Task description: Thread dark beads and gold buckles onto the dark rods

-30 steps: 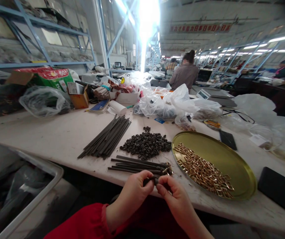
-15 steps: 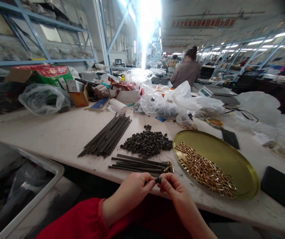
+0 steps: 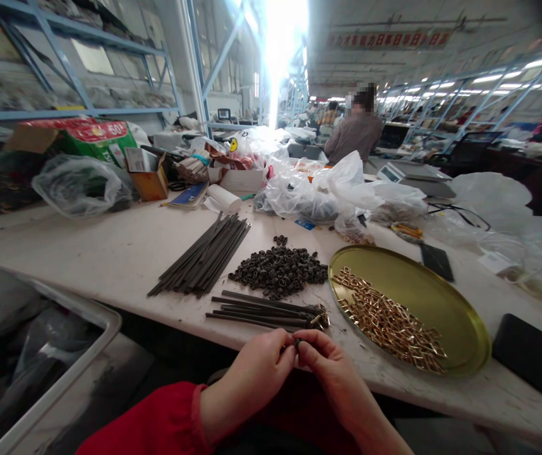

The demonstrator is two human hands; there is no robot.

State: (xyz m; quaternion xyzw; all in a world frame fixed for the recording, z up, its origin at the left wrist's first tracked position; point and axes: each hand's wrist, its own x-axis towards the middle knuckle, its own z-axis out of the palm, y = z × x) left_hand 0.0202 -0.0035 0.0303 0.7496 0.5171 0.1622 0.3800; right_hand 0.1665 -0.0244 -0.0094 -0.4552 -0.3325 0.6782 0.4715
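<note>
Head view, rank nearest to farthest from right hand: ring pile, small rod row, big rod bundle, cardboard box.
1. Small rod row, just ahead of right hand.
2. Ring pile, behind it.
3. Big rod bundle, ahead-left.
4. Cardboard box, far left.

On the counter [image 3: 110, 265], a pile of rings [image 3: 278, 272] is sitting centrally, long rods [image 3: 202, 256] lying to its left, shorter rods [image 3: 261, 311] lying just near of it. A tray [image 3: 441, 297] is sitting to the right, holding clips [image 3: 389, 325]. At the near edge, the left hand [image 3: 256, 373] and right hand [image 3: 328, 366] are pinching a small piece [image 3: 296, 343] between them.
</note>
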